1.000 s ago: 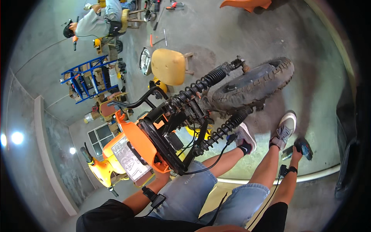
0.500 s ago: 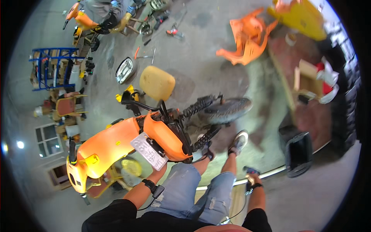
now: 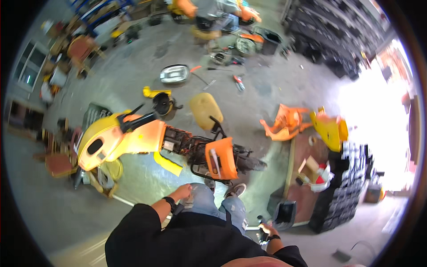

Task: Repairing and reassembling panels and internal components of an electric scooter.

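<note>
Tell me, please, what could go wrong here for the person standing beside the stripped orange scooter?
Loose tools and body panels lie scattered on the floor, so stepping back could mean a trip. The scooter stands close to the person's feet; if bumped, it might tip. The right hand holds something dark that I cannot identify, leaving mainly the left hand free.

Scooter [image 3: 133, 138]: yellow front body, orange mid and rear panels, black frame and handlebar. Loose seat [image 3: 205, 110]: mustard yellow. Detached fairing [image 3: 287, 123]: orange. Second loose panel [image 3: 330, 129]: bright yellow. Headlight unit [image 3: 174, 73]: silver-grey. Floor [image 3: 262, 84]: mottled grey concrete. Jeans [image 3: 213, 207]: faded light blue, ripped. Sleeve [image 3: 133, 231]: black. Wristband [image 3: 170, 203] at left hand [image 3: 182, 192]: black. Stacked crates [image 3: 344, 187]: black.
</note>
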Demonstrator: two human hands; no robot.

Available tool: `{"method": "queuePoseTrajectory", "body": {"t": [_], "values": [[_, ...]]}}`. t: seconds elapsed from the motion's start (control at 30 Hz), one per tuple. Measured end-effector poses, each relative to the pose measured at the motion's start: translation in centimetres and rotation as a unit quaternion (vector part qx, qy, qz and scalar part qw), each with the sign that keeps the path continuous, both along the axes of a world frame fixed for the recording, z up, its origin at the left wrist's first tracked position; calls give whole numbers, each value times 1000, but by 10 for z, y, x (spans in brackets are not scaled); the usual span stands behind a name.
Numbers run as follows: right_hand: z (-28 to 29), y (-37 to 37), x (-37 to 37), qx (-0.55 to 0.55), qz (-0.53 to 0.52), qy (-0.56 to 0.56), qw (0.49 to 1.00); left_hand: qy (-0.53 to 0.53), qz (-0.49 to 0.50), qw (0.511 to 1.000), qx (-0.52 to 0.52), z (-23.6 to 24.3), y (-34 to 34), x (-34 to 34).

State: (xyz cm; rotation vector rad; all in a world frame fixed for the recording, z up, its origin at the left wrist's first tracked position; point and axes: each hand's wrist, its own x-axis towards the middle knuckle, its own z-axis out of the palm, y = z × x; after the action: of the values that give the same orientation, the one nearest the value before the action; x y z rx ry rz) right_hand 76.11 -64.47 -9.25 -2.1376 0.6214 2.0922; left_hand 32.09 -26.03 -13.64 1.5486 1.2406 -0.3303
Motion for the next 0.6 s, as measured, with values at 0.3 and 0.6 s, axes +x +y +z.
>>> {"method": "queuePoseTrajectory", "body": {"t": [0.3, 0.6], "values": [[63, 138, 56, 102, 334, 15, 937, 171, 48, 967, 181, -11, -59, -209], [64, 246, 29, 162, 512, 44, 843, 266, 16, 951, 156, -26, -282, -210]]}}
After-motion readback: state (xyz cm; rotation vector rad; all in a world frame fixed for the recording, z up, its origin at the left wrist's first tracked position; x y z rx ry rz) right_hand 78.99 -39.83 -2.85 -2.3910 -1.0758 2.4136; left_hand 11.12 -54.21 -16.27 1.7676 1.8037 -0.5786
